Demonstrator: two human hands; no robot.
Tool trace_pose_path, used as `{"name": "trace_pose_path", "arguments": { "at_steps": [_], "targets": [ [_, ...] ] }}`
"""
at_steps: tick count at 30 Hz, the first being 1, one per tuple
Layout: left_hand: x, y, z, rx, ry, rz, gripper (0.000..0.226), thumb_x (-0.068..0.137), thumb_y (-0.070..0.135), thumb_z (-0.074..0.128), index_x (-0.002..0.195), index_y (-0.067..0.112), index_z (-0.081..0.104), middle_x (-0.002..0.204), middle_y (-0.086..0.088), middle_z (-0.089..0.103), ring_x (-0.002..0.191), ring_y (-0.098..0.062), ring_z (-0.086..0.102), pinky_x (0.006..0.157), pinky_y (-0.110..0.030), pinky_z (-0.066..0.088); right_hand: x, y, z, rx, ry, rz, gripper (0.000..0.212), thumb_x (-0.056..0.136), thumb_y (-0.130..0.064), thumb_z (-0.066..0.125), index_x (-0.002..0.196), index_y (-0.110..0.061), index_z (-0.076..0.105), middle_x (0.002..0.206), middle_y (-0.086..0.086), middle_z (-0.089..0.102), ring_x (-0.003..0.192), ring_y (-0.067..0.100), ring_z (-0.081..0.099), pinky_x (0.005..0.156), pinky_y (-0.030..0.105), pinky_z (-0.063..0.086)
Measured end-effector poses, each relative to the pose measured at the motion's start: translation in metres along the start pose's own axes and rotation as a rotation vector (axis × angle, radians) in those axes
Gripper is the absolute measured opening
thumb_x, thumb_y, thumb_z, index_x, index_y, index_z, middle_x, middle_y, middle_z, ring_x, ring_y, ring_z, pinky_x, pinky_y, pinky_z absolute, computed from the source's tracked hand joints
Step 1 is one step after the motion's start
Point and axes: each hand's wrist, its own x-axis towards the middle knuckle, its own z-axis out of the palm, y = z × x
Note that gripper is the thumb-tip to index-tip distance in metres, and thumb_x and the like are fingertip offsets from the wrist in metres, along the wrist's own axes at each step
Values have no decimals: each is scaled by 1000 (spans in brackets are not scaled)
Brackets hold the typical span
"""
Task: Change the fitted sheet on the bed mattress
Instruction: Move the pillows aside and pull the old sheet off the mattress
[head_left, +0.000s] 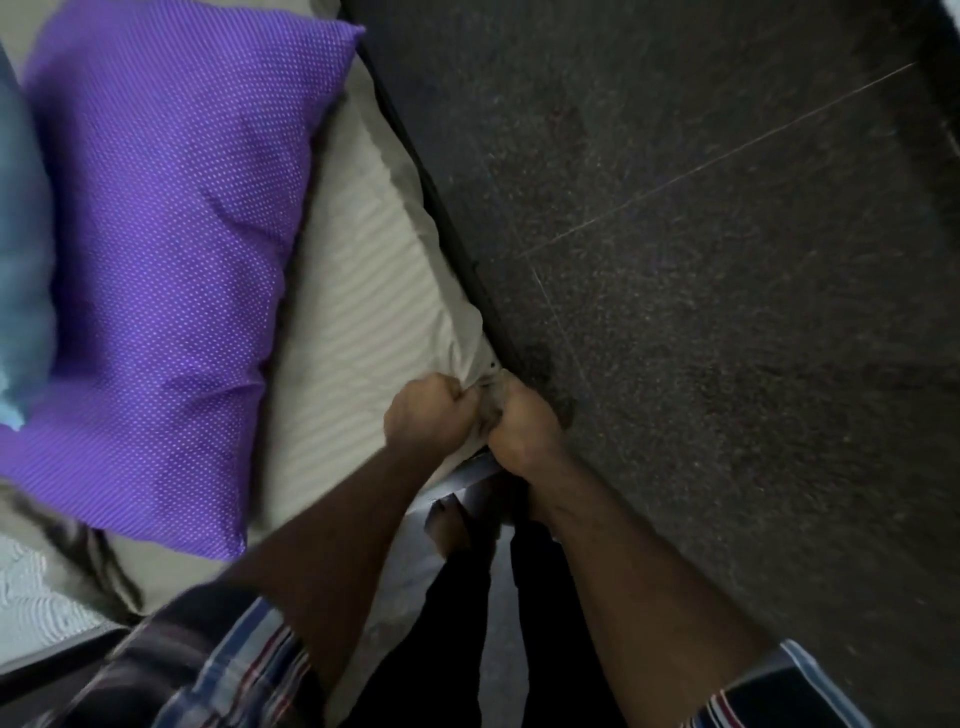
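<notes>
Both hands at the mattress corner, fists side by side and touching. Left hand (423, 415) curled tight around a bunch of the beige fitted sheet (358, 312); right hand (522, 428) likewise, gripping the gathered edge right at the corner. Sheet covers the mattress top, ridges showing through. Purple dotted pillow (166, 249) lies on the sheet, further in from the corner. Dark speckled floor (701, 260) runs beside the corner's outer edge. Frame blurred.
</notes>
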Motion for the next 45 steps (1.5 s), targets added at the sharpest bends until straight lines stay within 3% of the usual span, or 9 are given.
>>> {"name": "trace_pose_path", "arguments": {
  "at_steps": [7,10,14,18,21,26,32,37,45],
  "targets": [
    [-57,-32,-77,-212,143,117,54,77,53,47,52,6,51,48,-9,59,55,-27,62,60,-44,52,-25,-16,-22,236,-312,-195,101,75,-21,88,156,-14,28,158,2,33,147,16,30,113,20,27],
    [-63,-38,-87,-216,99,129,54,77,56,47,54,8,54,49,-6,60,57,-26,63,63,-44,53,-38,-17,-5,215,-142,-210,49,79,-28,78,123,-23,58,119,0,63,111,18,60,85,33,49],
    [-63,-33,-101,-202,24,205,51,80,54,48,58,9,58,52,-3,62,60,-22,63,64,-41,53,-76,-32,3,15,238,-182,8,79,-22,58,77,-23,50,79,13,61,79,36,60,64,27,29],
    [-86,-105,-158,-482,280,134,41,85,38,52,58,7,56,50,-2,51,51,-17,47,58,-41,45,-132,-138,42,148,177,-370,7,88,-13,61,82,-13,58,81,12,61,78,32,56,65,34,36],
    [-110,-192,-202,-302,445,-96,47,90,44,51,60,8,55,64,-21,61,69,-34,60,66,-45,44,-144,-217,91,113,15,-480,4,88,-7,59,90,-8,62,94,16,65,91,35,58,74,40,41],
    [-113,-243,-192,-137,248,-157,30,92,31,67,107,4,65,107,-26,65,107,-43,60,88,-45,45,-143,-228,107,-249,-140,-380,35,90,-9,60,123,0,60,123,23,62,114,37,59,95,36,44],
    [-149,-214,-166,-102,330,11,57,84,28,72,133,10,52,133,-15,54,117,-41,55,92,-52,48,-157,-198,74,-448,-296,-344,36,84,-15,68,109,11,68,109,32,67,100,43,67,87,43,55],
    [-160,-160,-168,-140,372,153,55,83,26,70,132,8,53,127,-14,57,114,-35,55,88,-46,50,-170,-209,15,-477,-100,-379,36,85,-19,56,112,2,66,112,23,66,107,38,62,95,40,45],
    [-137,-27,-174,-121,416,191,62,87,29,66,142,10,45,142,-13,50,129,-31,48,105,-44,43,-149,-186,-106,-507,-23,-462,69,83,-33,59,145,-6,47,141,18,51,132,34,46,109,38,38]
  ]
}}
